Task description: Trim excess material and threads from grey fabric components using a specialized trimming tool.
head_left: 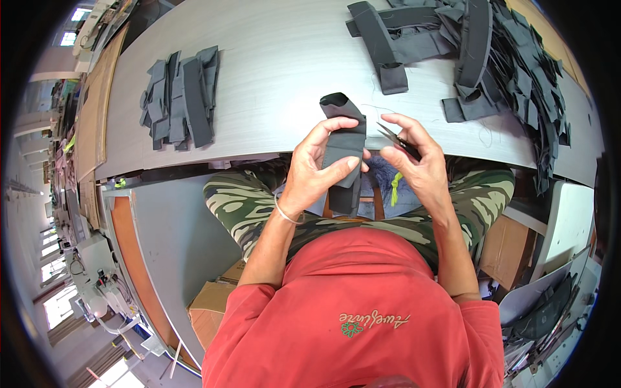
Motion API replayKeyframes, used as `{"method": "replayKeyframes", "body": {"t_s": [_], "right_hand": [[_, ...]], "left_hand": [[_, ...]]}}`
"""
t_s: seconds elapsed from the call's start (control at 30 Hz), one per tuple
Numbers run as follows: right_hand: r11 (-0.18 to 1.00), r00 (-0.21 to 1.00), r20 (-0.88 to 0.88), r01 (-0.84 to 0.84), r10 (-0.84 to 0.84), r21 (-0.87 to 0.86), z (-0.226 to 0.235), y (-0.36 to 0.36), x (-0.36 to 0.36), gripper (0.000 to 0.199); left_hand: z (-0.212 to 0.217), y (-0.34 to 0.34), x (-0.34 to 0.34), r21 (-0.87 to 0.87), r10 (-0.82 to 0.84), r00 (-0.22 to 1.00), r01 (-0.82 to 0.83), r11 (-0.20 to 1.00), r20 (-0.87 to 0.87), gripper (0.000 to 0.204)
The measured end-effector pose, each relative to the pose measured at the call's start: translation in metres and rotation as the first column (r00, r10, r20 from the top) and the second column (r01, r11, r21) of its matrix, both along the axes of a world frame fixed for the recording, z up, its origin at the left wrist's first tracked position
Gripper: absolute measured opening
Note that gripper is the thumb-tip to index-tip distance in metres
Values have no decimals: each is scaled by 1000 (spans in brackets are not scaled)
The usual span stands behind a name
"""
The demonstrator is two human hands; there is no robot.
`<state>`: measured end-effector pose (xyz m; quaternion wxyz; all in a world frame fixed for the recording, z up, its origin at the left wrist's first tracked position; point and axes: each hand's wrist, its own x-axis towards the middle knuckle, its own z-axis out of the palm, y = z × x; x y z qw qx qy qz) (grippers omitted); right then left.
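Observation:
A dark grey fabric strip (pixel 345 143), folded over, hangs in my left hand (pixel 312 161), pinched between thumb and fingers just off the table's near edge. Its lower end dangles above my lap. To its right, my right hand (pixel 417 158) is closed around small dark thread snips (pixel 402 142) with a bright yellow-green tie (pixel 396 187) hanging below them. The snips' blades point up and left toward the strip, a little apart from it. Part of the strip is hidden behind my left fingers.
On the pale table (pixel 278 77) lies a small stack of grey strips (pixel 181 97) at the left. A larger heap of strips (pixel 517 84) fills the right and hangs over the edge. Cardboard boxes (pixel 508 249) stand below the table; sewing machines (pixel 97 278) are at far left.

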<state>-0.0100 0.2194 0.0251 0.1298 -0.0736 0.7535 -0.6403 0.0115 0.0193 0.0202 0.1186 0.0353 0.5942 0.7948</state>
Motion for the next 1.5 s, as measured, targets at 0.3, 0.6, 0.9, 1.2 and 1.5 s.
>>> {"method": "replayKeyframes", "body": {"t_s": [0.3,0.6,0.9,1.2,1.5], "right_hand": [[962,972,-85,201,-220,-186,-8,8,-8,10],[981,947,-292,167,-132,101,21,-14,-7,26],[988,991,-123,-74,57,-138,9,-17,-20,14],[916,921,-252,-198,296,349,8,-8,-12,32],[937,829,-536,46,158,346,10,2,-21,31]], "left_hand": [[8,-1,2,186,-45,997,33,982,65,68],[13,5,1,-104,-41,999,42,994,15,96],[10,4,9,-185,-64,998,68,980,26,50],[-7,-4,-1,-56,103,969,-93,994,225,33],[2,4,-2,10,149,940,-160,987,305,16]]}}
